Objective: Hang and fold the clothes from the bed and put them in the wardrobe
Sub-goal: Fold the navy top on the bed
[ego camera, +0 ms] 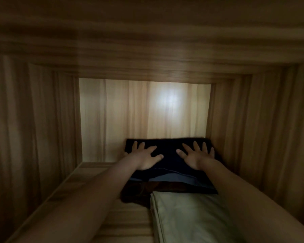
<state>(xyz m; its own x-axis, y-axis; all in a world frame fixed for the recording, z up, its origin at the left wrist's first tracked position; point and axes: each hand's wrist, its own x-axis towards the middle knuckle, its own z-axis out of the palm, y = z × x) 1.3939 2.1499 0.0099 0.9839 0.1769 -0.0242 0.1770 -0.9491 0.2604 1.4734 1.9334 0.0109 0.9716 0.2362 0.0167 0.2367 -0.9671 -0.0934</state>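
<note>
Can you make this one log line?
left hand flat on navy garment | right hand likewise | atop stack, wardrobe shelf | green cloth nearer

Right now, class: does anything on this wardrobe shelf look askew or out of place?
Only the brown garment under the navy folded garment: its front-left corner bulges out rumpled, not squared with it.

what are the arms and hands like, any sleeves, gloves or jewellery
The left forearm and right forearm are bare, no sleeves in view. The left hand and right hand wear no gloves; no watch, bracelet or ring shows, though the dim picture is blurred.
</note>
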